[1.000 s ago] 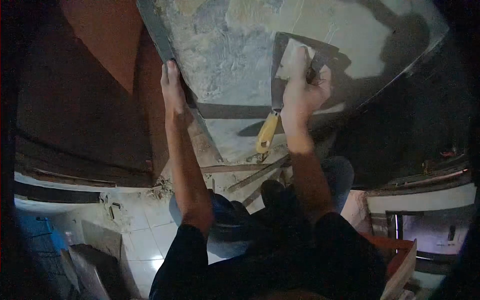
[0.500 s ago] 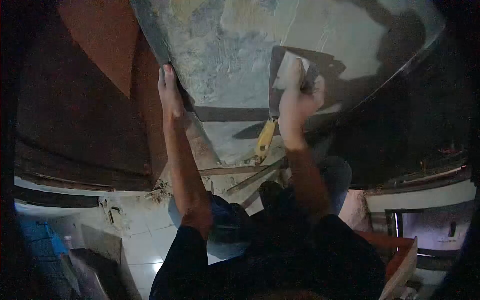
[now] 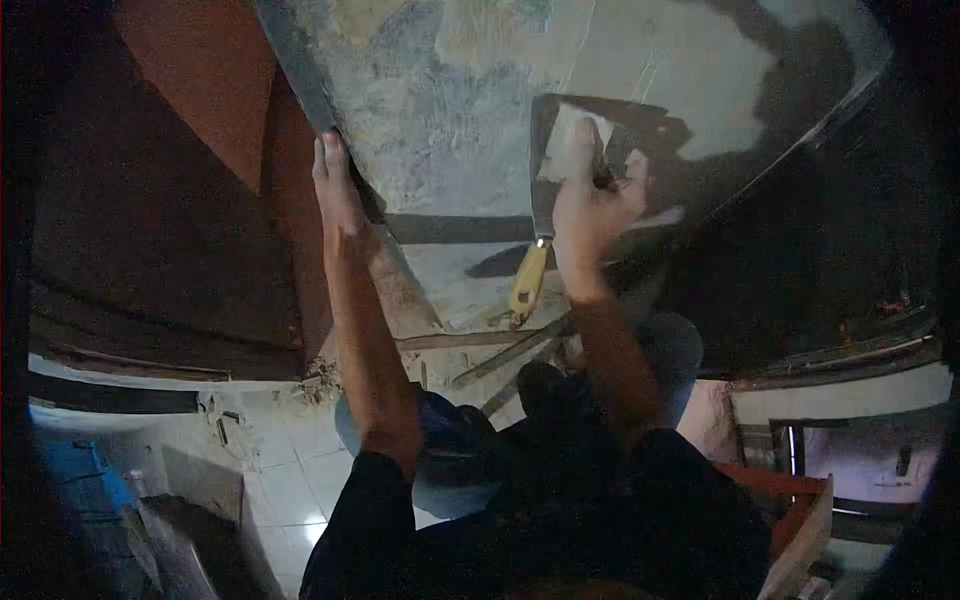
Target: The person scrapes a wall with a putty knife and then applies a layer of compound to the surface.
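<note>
Grey-mottled, flat panel (image 3: 440,150): likely stiff, best held at its edge; left hand (image 3: 339,195) there, fingers together. Yellow-handled, broad-bladed scraper (image 3: 532,275): probably light (right hand (image 3: 588,225), grip unclear from here).

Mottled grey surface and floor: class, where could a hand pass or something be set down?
The mottled grey surface is bare between the left hand and the putty knife; pale floor tiles show free between the left sleeve and the dark slab. It is crowded where the right hand and white piece overlap the putty knife's blade.
</note>
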Motion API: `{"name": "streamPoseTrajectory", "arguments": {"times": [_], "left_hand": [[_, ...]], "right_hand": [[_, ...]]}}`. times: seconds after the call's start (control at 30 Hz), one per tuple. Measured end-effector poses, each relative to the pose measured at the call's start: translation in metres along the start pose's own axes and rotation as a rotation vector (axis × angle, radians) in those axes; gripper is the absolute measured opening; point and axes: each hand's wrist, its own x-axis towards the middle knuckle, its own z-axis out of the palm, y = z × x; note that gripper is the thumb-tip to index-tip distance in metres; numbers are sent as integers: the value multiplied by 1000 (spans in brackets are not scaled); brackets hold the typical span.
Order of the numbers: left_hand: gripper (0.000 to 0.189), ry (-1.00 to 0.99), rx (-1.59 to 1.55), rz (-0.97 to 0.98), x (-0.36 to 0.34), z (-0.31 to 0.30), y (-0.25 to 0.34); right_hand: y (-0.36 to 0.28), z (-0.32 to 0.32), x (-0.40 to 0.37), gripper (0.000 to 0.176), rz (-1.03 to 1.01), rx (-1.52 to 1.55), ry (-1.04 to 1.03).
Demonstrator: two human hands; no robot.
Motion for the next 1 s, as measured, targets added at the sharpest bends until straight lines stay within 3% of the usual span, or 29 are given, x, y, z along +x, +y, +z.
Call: {"name": "streamPoseTrajectory", "arguments": {"times": [0.03,0.13,0.2,0.27,0.3,0.4,0.53,0.57,0.77,0.87,0.9,1.0], "left_hand": [[71,-1,-1,9,3,-2,-1],[73,-84,48,64,1,-4,0],[74,11,-47,-117,-5,2,5],[75,-34,-29,-31,3,-5,-6],[75,-79,0,51,5,-6,-5],[76,-8,97,53,4,-5,-5],[73,-70,-87,-13,1,-1,-2],[70,-24,31,-10,-1,0,2],[69,-36,-99,-35,-1,2,1],[58,-23,-3,135,3,-3,-5],[59,43,-42,56,0,1,-2],[63,-1,-13,84,6,-4,-6]], "right_hand": [[-4,5,-1,28,110,30,37],[-15,9,10,27,98,31,9],[-12,9,11,25,26,26,-6],[-8,6,5,25,45,49,11],[-12,3,3,25,147,-50,-6],[-17,4,10,25,39,-21,-2],[-17,6,7,25,100,82,7],[-12,4,5,23,133,64,20],[-5,4,9,21,68,52,-1],[2,0,5,22,26,-4,33],[-5,2,6,23,113,66,20],[-19,10,23,23,67,28,24]]}}
